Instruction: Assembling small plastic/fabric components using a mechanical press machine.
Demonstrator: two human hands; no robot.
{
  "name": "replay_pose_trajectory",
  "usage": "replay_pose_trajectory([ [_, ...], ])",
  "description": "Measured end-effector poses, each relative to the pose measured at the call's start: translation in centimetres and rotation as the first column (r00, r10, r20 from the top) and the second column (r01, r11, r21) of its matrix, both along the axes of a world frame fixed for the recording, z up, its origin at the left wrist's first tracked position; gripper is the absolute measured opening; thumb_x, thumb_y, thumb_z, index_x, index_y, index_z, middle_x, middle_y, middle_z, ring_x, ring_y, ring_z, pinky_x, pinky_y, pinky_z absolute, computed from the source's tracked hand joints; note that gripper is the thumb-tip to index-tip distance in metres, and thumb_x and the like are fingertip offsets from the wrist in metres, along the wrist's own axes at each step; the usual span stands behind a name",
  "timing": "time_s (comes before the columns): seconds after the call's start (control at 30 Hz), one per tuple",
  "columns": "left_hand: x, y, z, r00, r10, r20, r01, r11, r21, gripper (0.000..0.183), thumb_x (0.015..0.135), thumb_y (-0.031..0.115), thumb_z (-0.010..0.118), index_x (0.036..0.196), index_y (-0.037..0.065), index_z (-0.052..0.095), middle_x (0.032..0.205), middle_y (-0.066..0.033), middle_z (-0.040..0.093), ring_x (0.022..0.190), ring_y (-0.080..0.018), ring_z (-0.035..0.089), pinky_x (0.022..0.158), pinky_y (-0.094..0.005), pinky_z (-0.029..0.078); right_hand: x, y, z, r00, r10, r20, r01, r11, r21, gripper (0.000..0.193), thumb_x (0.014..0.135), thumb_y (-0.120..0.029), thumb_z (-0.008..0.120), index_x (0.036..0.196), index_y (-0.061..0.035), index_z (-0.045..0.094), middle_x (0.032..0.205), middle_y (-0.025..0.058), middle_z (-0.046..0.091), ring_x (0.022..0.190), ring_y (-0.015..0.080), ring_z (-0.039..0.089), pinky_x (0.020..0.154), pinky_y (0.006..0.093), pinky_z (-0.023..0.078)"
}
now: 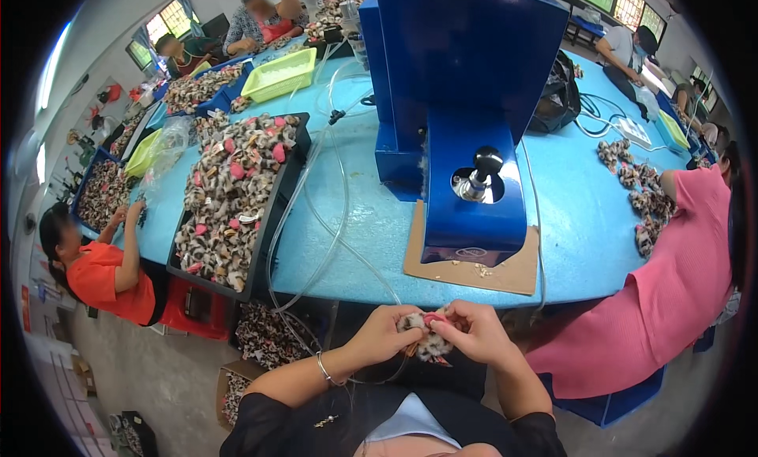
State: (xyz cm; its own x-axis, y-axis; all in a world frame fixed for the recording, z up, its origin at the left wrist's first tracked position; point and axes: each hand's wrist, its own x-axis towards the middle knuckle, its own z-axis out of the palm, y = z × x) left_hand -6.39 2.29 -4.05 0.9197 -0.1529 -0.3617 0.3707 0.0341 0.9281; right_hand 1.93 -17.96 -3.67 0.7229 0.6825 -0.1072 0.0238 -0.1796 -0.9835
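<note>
Between my two hands, just off the table's front edge, is a small fluffy plush piece [430, 345] in mottled grey, brown and white with pink parts. My left hand [384, 331] pinches its left side, a bracelet at the wrist. With thumb and fingers closed, my right hand [476, 332] grips the pink part on its right. Ahead of my hands stands a tall blue machine [474, 196] with a black-knobbed metal lever [487, 162]. Under its front lies a brown board [505, 271] with pale scraps on it.
Left of the machine, a dark tray [259, 256] is heaped with similar plush pieces. Clear tubes [341, 220] loop across the blue table [367, 256]. A person in pink [647, 323] sits close at right; another in orange [110, 279] works at left. Boxes of pieces [268, 331] stand below.
</note>
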Motion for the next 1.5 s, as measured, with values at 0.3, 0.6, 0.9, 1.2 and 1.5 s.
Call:
replay_pose_trajectory([
  [0.3, 1.4, -0.7, -0.2, 0.974, 0.226, -0.001, -0.219, 0.944, -0.247, 0.013, 0.092, 0.008, 0.069, 0.102, -0.001, 0.069, 0.086, -0.0016, 0.069, 0.076, -0.0065, 0.062, 0.067, -0.0224, 0.05, -0.8, 0.9, 1.0, 0.923, -0.289, 0.252, 0.294, 0.956, 0.02, 0.026, 0.083, -0.011, 0.081, 0.102, -0.0013, 0.067, 0.08, 0.0087, 0.061, 0.064, 0.0119, 0.057, 0.053, 0.0264, 0.044],
  [0.6, 4.5, -1.0, 1.9, 0.911, 0.402, -0.092, -0.386, 0.755, -0.53, 0.022, 0.093, 0.007, 0.065, 0.113, -0.002, 0.067, 0.108, -0.0098, 0.072, 0.093, -0.014, 0.07, 0.083, -0.0266, 0.055, -1.0, 2.3, 0.2, 0.714, -0.353, 0.605, 0.319, 0.933, 0.169, 0.038, 0.079, 0.005, 0.074, 0.115, 0.0023, 0.063, 0.106, 0.0164, 0.064, 0.082, 0.0238, 0.067, 0.066, 0.0303, 0.054],
  [0.9, 5.9, -1.4, 1.4, 0.883, 0.46, -0.093, -0.431, 0.717, -0.547, 0.011, 0.091, 0.001, 0.066, 0.103, 0.0, 0.064, 0.096, -0.0064, 0.07, 0.082, -0.0096, 0.067, 0.072, -0.0216, 0.053, 0.6, 3.6, 1.3, 0.591, -0.394, 0.704, 0.355, 0.911, 0.212, 0.035, 0.08, 0.003, 0.071, 0.113, 0.0027, 0.059, 0.1, 0.0141, 0.063, 0.077, 0.025, 0.063, 0.072, 0.0334, 0.051],
  [1.2, 6.0, -2.0, 2.6, 0.864, 0.5, -0.06, -0.442, 0.696, -0.566, 0.014, 0.093, 0.001, 0.063, 0.107, -0.001, 0.065, 0.095, -0.0047, 0.07, 0.08, -0.0069, 0.064, 0.069, -0.0203, 0.05, 0.2, 4.1, -0.1, 0.658, -0.495, 0.567, 0.38, 0.869, 0.318, 0.036, 0.082, 0.001, 0.074, 0.115, 0.003, 0.058, 0.099, 0.0129, 0.067, 0.087, 0.0214, 0.066, 0.078, 0.0304, 0.051],
  [1.5, 5.8, -2.3, 3.5, 0.863, 0.505, -0.024, -0.431, 0.71, -0.557, 0.013, 0.095, 0.004, 0.062, 0.107, -0.001, 0.066, 0.093, -0.0028, 0.069, 0.078, -0.0049, 0.061, 0.067, -0.0199, 0.047, 0.2, 4.1, 0.3, 0.629, -0.544, 0.556, 0.389, 0.839, 0.382, 0.039, 0.076, 0.001, 0.078, 0.112, 0.0014, 0.062, 0.104, 0.018, 0.067, 0.087, 0.0311, 0.068, 0.075, 0.0355, 0.053],
])
